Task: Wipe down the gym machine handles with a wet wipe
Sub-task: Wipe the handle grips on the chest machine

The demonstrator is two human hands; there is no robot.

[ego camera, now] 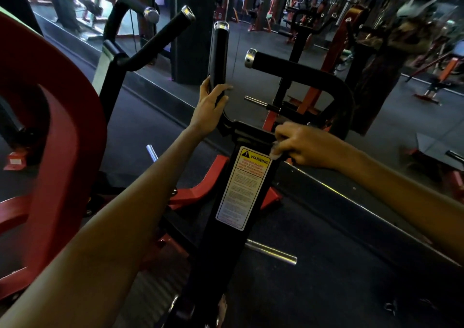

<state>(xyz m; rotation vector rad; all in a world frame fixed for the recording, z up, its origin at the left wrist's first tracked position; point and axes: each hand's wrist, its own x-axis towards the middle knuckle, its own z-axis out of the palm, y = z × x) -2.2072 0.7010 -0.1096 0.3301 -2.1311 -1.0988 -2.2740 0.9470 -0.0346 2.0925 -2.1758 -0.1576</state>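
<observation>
Gripping one handle [218, 54], one wipe [275, 149]: two hands.

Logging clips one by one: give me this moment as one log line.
left hand: grips upright handle | right hand: holds wipe on black bar by warning label

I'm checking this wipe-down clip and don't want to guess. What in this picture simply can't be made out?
- Wet wipe, head view: only a pale scrap shows; the right hand covers the rest.
- Warning label: the small print is too fine to read.
- Upright handle: its base is hidden by the left hand.
- Mirror reflection, top right: blurred.
- Red frame: cut off by the left edge.
</observation>
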